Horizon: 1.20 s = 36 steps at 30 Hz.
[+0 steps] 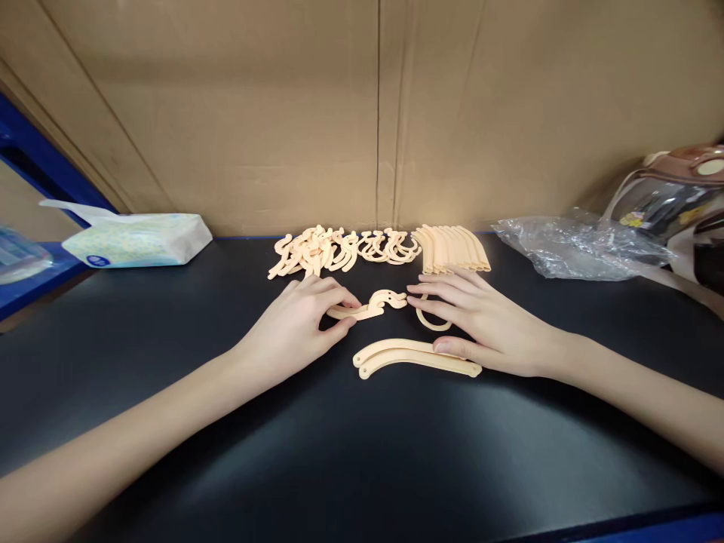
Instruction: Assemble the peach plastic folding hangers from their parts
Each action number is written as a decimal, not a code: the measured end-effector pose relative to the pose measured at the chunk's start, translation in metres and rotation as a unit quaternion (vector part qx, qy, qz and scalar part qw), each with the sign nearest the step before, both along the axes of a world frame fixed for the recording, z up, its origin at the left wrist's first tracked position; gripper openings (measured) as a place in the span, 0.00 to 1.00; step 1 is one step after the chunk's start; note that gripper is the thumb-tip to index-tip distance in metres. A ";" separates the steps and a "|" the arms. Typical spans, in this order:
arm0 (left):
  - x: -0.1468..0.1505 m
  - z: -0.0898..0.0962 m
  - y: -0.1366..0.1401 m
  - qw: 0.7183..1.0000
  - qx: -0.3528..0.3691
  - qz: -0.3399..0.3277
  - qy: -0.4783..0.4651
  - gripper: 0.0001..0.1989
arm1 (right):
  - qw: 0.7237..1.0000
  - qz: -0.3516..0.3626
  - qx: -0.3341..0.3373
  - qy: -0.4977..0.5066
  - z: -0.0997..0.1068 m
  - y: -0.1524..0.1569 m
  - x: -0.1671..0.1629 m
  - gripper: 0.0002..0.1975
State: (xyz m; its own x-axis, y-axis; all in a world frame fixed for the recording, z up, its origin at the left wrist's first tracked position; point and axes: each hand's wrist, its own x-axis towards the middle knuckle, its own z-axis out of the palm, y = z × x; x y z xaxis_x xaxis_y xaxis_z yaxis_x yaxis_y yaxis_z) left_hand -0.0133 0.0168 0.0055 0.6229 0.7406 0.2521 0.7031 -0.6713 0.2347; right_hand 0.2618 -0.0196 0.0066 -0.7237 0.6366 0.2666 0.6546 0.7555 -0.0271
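Note:
My left hand (pixel 314 313) has its thumb and fingertips closed around the left end of a pale beige hook piece (pixel 376 304), which lies flat on the black table. Its curved, holed end points toward my right hand (pixel 472 320). That hand is spread, palm down, with fingers partly over a beige ring-shaped hook (pixel 433 324). Its thumb rests at the right part of two long curved beige arms (pixel 407 357), which lie side by side and look like clothes hanger arms with small end holes. My fingers hide part of the ring and of the arms.
Behind my hands lie a heap of small beige hooks (pixel 314 250), a cluster of ring-shaped hooks (pixel 390 246) and a row of curved arms (pixel 452 249). A tissue pack (pixel 139 240) sits left; a clear plastic bag (pixel 577 245) and a bottle (pixel 661 196) stand right. Cardboard (pixel 254 113) closes the back.

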 end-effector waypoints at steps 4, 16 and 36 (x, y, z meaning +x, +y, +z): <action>-0.002 -0.001 0.001 1.000 0.002 0.000 -0.007 0.09 | 1.000 0.007 0.003 0.013 0.001 -0.001 0.002 0.25; 0.004 -0.006 -0.004 0.995 0.056 -0.082 0.007 0.15 | 0.999 0.016 -0.012 -0.031 -0.004 -0.004 0.002 0.29; 0.005 -0.009 -0.002 0.993 0.089 -0.081 0.007 0.16 | 1.000 0.014 -0.019 -0.021 -0.010 0.001 0.001 0.30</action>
State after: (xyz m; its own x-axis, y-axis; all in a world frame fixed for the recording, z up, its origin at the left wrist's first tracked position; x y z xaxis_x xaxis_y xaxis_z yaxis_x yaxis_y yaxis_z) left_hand -0.0083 0.0146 -0.0031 0.7345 0.5747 0.3609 0.5851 -0.8057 0.0922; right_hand 0.2632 -0.0184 -0.0030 -0.7506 0.6260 0.2115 0.6351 0.7718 -0.0303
